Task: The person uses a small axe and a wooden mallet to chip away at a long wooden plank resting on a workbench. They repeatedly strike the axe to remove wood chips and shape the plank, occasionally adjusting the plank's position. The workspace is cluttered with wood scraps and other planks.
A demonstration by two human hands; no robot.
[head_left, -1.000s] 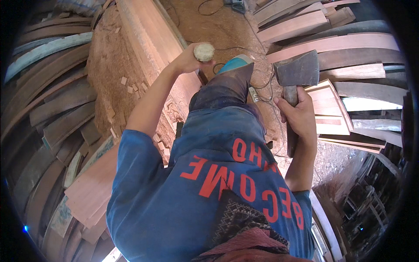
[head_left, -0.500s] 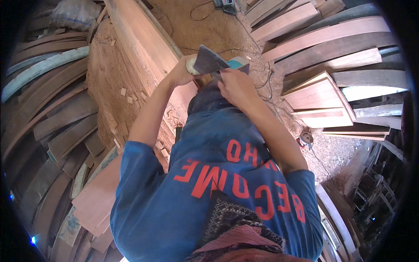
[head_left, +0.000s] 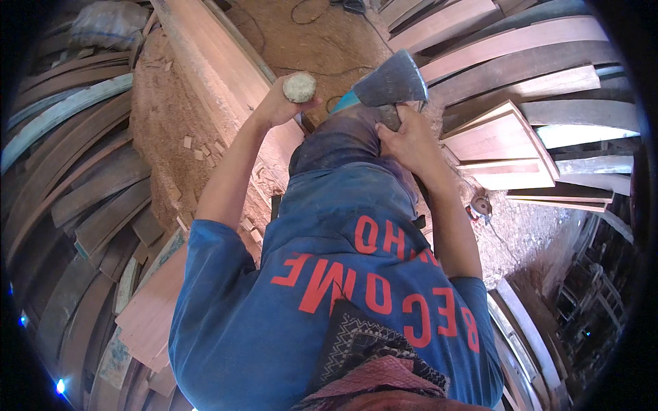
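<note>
Over my dark-trousered legs, my right hand (head_left: 411, 137) grips an axe by its lower part. The axe's broad dark blade (head_left: 392, 79) flares toward the upper right, and teal (head_left: 346, 99) shows at its left side. Most of its handle is hidden. My left hand (head_left: 274, 103) is raised to the left with its fingers closed around a roundish, pale, rough-faced piece (head_left: 299, 87), stone-like in look. The piece and the blade are apart, with a gap between them.
A long wooden plank (head_left: 212, 61) runs beside my left arm over sawdust and small wood chips (head_left: 199, 154). Stacked boards (head_left: 89, 144) lie on both sides. At right are pale panels (head_left: 500, 144), a circular power tool (head_left: 481, 207) and cords on the floor.
The axe blade has swung from beside my left hand to the right and turned over. My left hand has drawn apart from it, tilting the pale piece's round face up.
</note>
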